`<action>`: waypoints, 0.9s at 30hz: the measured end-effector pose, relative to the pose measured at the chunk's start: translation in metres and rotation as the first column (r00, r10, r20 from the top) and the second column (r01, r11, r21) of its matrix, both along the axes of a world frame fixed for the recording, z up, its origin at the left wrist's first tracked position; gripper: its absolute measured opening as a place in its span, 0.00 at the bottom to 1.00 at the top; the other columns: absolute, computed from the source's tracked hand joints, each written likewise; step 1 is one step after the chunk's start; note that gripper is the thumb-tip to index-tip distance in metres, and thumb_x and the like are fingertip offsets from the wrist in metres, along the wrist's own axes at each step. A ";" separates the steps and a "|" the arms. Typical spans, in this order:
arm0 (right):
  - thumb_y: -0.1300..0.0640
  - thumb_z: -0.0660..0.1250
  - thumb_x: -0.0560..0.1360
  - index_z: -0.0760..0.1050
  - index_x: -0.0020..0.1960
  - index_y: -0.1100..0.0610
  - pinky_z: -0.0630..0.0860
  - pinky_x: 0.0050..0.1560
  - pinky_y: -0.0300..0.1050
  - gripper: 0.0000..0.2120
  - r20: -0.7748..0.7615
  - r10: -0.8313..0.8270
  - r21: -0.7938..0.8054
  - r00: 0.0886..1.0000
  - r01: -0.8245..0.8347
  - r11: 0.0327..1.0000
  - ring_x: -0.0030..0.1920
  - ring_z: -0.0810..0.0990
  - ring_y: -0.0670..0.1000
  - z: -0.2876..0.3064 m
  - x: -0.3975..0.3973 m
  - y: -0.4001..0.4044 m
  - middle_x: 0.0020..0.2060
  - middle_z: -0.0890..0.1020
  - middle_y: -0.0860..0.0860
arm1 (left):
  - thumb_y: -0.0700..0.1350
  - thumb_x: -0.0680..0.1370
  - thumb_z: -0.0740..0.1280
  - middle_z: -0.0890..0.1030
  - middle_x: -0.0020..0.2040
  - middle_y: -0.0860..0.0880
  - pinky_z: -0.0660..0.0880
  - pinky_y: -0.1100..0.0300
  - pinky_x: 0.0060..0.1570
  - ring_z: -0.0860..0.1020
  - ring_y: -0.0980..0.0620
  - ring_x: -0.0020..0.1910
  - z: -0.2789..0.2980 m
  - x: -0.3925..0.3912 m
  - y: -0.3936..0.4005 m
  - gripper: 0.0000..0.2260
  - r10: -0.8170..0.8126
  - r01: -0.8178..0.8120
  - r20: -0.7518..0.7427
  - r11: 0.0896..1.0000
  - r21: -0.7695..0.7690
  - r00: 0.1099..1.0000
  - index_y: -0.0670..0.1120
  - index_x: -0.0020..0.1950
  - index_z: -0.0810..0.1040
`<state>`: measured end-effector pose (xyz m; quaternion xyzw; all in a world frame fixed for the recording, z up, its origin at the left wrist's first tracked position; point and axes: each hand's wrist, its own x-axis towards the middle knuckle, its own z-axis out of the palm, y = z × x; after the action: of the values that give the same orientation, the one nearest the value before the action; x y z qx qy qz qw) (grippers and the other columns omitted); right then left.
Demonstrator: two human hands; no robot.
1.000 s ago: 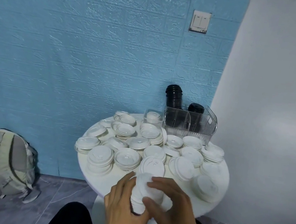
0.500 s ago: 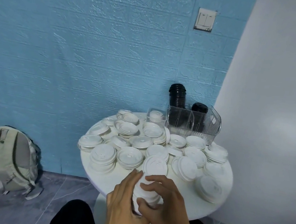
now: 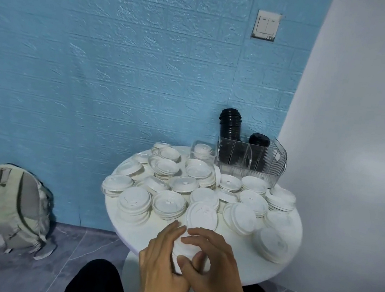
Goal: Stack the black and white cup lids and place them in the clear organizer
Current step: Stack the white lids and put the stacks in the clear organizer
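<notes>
Both hands hold a short stack of white lids (image 3: 185, 249) at the near edge of the round white table (image 3: 240, 257). My left hand (image 3: 164, 262) wraps its left side, and my right hand (image 3: 213, 268) curls over its top and right side, so most of the stack is hidden. Several loose piles of white lids (image 3: 169, 204) cover the table. At the back right stands the clear organizer (image 3: 250, 162) with two stacks of black lids (image 3: 230, 126) in it. A small clear cup (image 3: 202, 150) beside it holds white lids.
The table stands in a corner between a blue brick-pattern wall and a white wall (image 3: 358, 143). A grey backpack (image 3: 9, 207) leans on the floor at the left. My dark-clothed legs (image 3: 97, 283) show below the table.
The held stack has sunk lower between my hands and my right hand's fingers have closed further over its top. The view has tilted slightly.
</notes>
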<state>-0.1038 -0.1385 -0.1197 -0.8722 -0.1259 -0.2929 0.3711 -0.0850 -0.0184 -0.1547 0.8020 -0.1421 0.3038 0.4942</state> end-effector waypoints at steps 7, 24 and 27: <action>0.39 0.72 0.70 0.82 0.46 0.43 0.78 0.56 0.49 0.10 0.033 -0.125 0.275 0.992 0.111 0.955 0.56 0.81 0.43 0.020 0.021 -0.017 0.50 0.81 0.38 | 0.63 0.67 0.71 0.81 0.60 0.60 0.68 0.66 0.53 0.77 0.61 0.55 -0.001 0.001 0.002 0.24 0.035 -0.035 0.038 0.999 -0.007 0.999 0.58 0.61 0.79; 0.38 0.75 0.66 0.71 0.64 0.45 0.72 0.59 0.45 0.30 -0.420 -0.284 -0.143 0.862 0.246 0.959 0.60 0.77 0.50 0.054 0.067 -0.009 0.58 0.73 0.46 | 0.68 0.67 0.70 0.80 0.60 0.62 0.68 0.63 0.55 0.75 0.63 0.57 -0.001 -0.001 0.001 0.21 0.087 -0.087 0.028 0.996 0.000 0.996 0.62 0.57 0.81; 0.40 0.74 0.65 0.70 0.63 0.46 0.73 0.57 0.47 0.29 -0.366 -0.311 -0.118 0.877 0.288 0.950 0.59 0.77 0.52 0.062 0.065 -0.007 0.57 0.74 0.46 | 0.68 0.68 0.70 0.80 0.59 0.62 0.68 0.62 0.55 0.74 0.65 0.58 -0.002 -0.001 0.000 0.21 0.094 -0.094 0.038 0.996 -0.013 0.995 0.61 0.56 0.81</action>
<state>-0.0385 -0.1455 -0.0573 -0.9318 0.0763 -0.1683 0.3124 -0.0858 -0.0187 -0.1562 0.7991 -0.1121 0.3429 0.4809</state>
